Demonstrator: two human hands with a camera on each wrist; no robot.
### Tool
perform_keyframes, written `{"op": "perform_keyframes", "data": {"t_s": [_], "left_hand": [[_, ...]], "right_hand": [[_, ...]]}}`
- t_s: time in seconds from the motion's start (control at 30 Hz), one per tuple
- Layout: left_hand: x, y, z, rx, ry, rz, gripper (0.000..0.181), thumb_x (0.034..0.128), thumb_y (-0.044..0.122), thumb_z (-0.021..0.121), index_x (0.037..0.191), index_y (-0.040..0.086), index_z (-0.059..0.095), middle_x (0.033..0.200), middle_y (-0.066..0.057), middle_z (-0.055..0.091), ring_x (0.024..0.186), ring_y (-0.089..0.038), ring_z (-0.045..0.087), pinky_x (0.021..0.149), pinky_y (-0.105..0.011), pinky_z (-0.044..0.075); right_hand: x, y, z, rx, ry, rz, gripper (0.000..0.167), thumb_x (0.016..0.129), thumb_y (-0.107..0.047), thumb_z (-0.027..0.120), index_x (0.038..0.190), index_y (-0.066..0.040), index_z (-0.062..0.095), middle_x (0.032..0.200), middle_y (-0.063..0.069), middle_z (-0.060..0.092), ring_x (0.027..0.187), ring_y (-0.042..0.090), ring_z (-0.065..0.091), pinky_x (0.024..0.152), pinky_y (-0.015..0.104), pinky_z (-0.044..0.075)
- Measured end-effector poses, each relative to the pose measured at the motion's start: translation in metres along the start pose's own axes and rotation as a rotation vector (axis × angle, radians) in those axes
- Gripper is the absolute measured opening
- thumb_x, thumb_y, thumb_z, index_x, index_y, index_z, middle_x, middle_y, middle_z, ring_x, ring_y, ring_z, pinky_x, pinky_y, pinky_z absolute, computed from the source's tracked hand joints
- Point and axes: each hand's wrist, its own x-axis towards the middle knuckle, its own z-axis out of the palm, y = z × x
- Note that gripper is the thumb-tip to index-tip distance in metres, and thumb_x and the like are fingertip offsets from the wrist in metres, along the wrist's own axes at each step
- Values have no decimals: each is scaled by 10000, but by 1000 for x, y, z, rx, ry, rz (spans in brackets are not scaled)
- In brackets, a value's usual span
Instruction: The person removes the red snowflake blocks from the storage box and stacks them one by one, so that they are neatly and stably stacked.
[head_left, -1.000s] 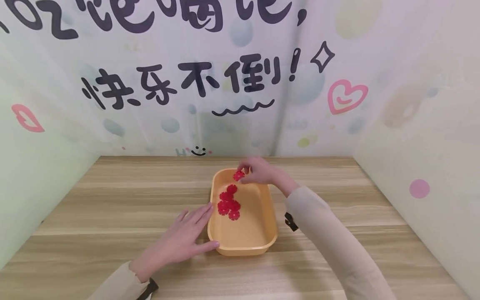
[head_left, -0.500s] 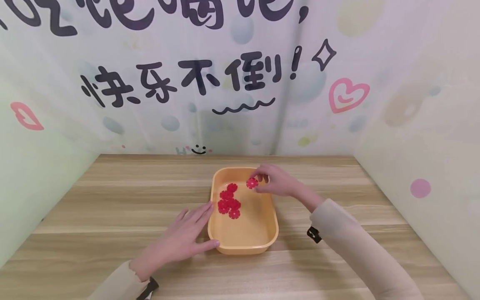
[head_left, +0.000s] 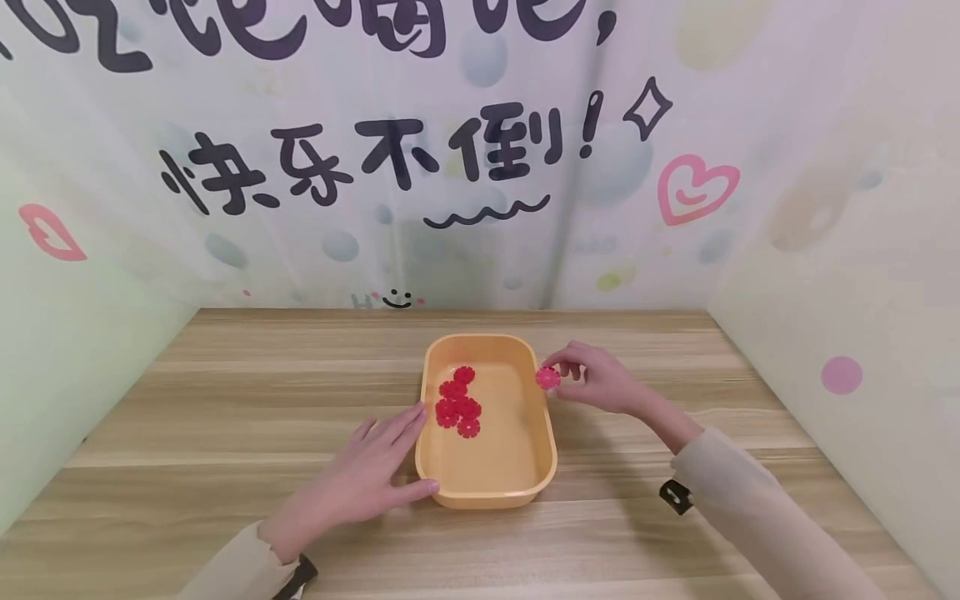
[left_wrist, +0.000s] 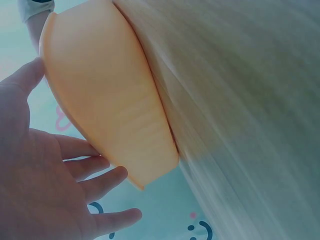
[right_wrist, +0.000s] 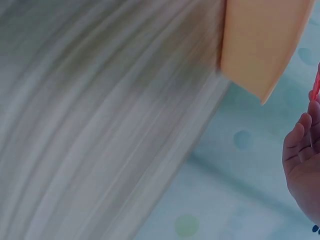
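An orange-yellow plastic tub (head_left: 491, 500) stands on the table. Several red snowflake-shaped plastic discs (head_left: 458, 404) lie in a cluster on the left side of its floor. My left hand (head_left: 356, 479) rests against the tub's left rim with fingers extended; the left wrist view shows its fingertips (left_wrist: 118, 173) touching the rim of the tub (left_wrist: 105, 85). Over the tub's right rim, my right hand (head_left: 600, 379) pinches one pinkish-red snowflake disc (head_left: 548, 378) between thumb and fingers. In the right wrist view, only the edge of that disc (right_wrist: 316, 85) shows beside the hand (right_wrist: 305, 160).
The wood-grain table (head_left: 247, 400) extends on both sides of the tub. A printed cloth backdrop (head_left: 375, 250) with dark lettering rises behind the table, and a pale side wall (head_left: 847, 275) stands at the right. Black bands (head_left: 677, 497) show at the sleeve cuffs.
My right hand has carried the pinched disc rightward from the tub's far end to its right rim. The left hand and the discs in the tub have stayed in place.
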Motion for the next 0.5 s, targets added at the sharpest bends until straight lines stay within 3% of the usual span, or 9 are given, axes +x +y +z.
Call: {"op": "perform_keyframes", "data": {"t_s": [0.13,0.37,0.5], "left_hand": [[0,0,0,-7,-1,-3,843,787,594,495,1376,31,280,1424,-80,236,1262,-236,255,966,-538,189],[0,0,1,-16,3,-2,844,785,590,502,1374,26,284,1419,-86,247,1261,-230,257,961,-539,199],[0,0,1,-25,5,-2,840,785,574,518,1372,22,284,1419,-91,247,1260,-230,258,959,-542,199]], "right_hand": [[-14,10,-3,2,12,36,273,705,-137,732,958,-99,639,723,-10,508,640,152,459,541,264,391],[-35,18,-4,-12,-40,153,291,707,-94,724,983,-86,633,748,36,527,674,187,479,562,256,403],[-45,27,-1,-14,-60,174,287,717,-70,713,991,-74,628,756,11,529,682,192,482,573,259,406]]}}
